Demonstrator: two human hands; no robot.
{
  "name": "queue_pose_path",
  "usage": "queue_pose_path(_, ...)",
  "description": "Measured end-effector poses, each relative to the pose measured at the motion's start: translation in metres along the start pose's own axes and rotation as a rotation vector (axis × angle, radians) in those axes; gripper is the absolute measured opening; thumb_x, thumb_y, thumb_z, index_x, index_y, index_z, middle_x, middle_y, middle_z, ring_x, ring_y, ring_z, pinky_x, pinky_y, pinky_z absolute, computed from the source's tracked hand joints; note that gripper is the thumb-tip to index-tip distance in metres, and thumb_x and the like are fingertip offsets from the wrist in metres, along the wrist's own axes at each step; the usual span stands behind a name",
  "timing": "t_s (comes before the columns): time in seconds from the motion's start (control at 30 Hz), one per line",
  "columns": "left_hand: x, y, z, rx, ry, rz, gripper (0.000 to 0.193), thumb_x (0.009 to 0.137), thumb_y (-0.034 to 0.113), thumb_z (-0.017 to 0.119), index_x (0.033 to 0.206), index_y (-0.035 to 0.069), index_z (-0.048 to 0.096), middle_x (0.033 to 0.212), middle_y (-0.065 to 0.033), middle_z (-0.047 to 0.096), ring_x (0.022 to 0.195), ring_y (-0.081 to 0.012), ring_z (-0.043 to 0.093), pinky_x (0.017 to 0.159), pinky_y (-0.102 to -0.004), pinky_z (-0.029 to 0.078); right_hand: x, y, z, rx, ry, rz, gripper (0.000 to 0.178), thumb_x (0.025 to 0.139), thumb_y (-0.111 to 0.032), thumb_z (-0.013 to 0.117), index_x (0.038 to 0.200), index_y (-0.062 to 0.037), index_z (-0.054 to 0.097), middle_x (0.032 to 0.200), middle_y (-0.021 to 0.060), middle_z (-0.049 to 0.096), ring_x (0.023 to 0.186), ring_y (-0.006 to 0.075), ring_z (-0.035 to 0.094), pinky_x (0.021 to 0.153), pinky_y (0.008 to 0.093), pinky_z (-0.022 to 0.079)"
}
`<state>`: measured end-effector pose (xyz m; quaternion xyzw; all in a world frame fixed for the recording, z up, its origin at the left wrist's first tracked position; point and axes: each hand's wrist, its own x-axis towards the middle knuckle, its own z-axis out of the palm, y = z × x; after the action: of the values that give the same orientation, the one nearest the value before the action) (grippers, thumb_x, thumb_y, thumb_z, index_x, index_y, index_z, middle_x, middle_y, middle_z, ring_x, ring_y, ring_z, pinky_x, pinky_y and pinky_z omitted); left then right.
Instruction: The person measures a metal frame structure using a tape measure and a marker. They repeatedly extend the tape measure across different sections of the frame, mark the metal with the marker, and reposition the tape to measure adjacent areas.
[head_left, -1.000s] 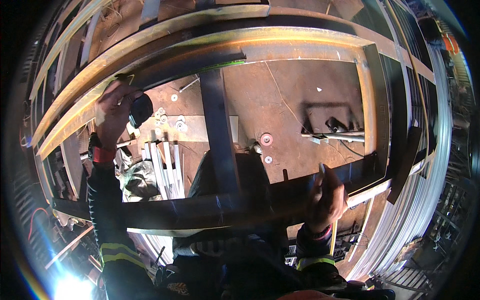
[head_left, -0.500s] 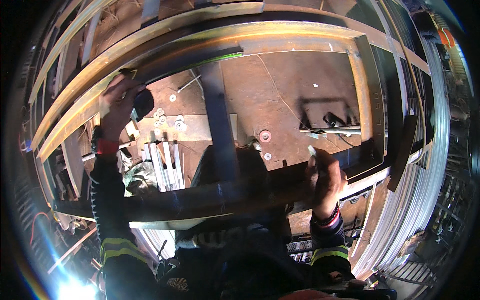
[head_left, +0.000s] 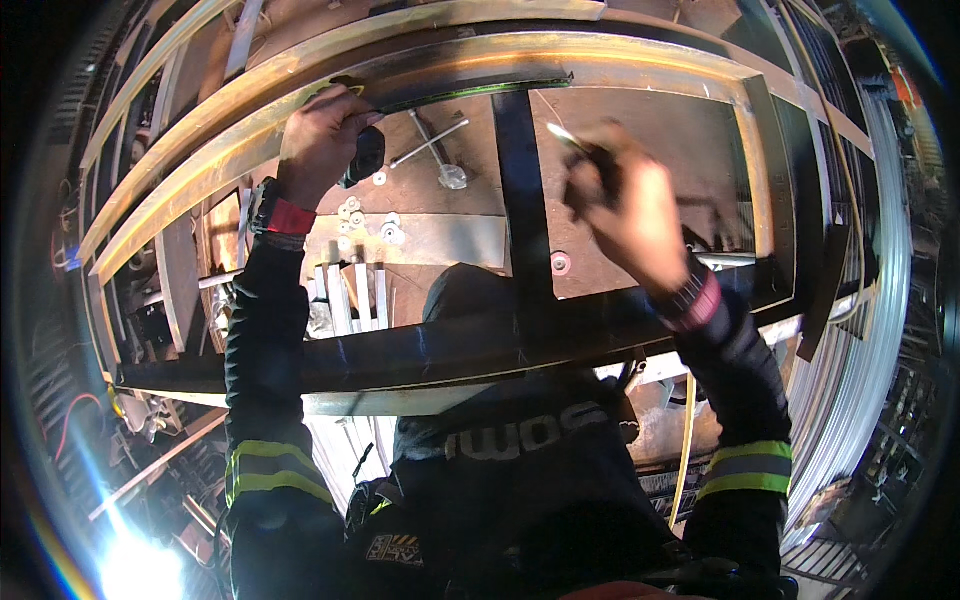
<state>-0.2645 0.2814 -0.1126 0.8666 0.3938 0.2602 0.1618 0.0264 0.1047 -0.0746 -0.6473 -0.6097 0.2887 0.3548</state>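
A large rectangular steel frame [head_left: 420, 350] with a dark crossbar [head_left: 523, 200] spans the view in front of me. At its far beam, my left hand [head_left: 322, 138] is closed on a tape measure [head_left: 366, 157]. The tape's green-edged blade [head_left: 480, 92] stretches rightward along that beam, past the top of the crossbar. My right hand [head_left: 640, 205], blurred by motion, is raised over the frame's right opening. Its fingers pinch a short white stick, like chalk [head_left: 558, 131], with the bright tip pointing toward the crossbar and the tape's far end.
Below the frame, the brown floor holds small discs [head_left: 391, 232], a cross-shaped metal wrench [head_left: 430, 143] and a reddish disc [head_left: 560, 263]. Cut square tubes [head_left: 350, 300] stand at the lower left. Long shiny tubes [head_left: 865, 330] lie at the right. A bright light [head_left: 143, 570] glares lower left.
My right hand has risen from the near beam toward the far beam with the white stick. The view has shifted, so the frame and my left hand appear further right.
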Motion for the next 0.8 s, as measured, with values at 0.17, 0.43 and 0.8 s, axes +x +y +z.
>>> queue_pose_path(0.17,0.003,-0.004,0.007,-0.045,0.017,0.022,0.006,0.081,0.009,0.071,0.084,0.004,0.069,0.082,-0.0105,0.062,0.080,-0.0312,0.064,0.069,-0.0391,0.050,0.063,0.008,0.064,-0.103,0.223,-0.118,0.018,0.086,-0.010,0.061,0.096,0.0020,0.053,0.076,0.0266,0.066,0.072,0.0433,0.068,0.065,0.0508,0.054)
queue_pose_path(0.43,0.001,-0.001,0.003,-0.033,0.009,0.031,0.007,0.081,0.009,0.070,0.084,0.004,0.068,0.083,-0.0114,0.062,0.081,-0.0329,0.064,0.070,-0.0404,0.050,0.076,0.005,0.079,-0.166,0.166,-0.088,0.022,0.084,-0.016,0.065,0.093,0.0021,0.056,0.072,0.0264,0.065,0.072,0.0441,0.067,0.067,0.0506,0.054)
queue_pose_path(0.8,0.002,0.002,0.003,0.001,0.027,0.013,0.008,0.080,0.010,0.073,0.082,0.003,0.068,0.082,-0.0112,0.062,0.079,-0.0333,0.064,0.069,-0.0400,0.050,0.079,0.008,0.080,-0.265,0.142,-0.126,0.024,0.080,-0.015,0.063,0.092,0.0052,0.056,0.071,0.0259,0.065,0.071,0.0440,0.066,0.067,0.0498,0.055)
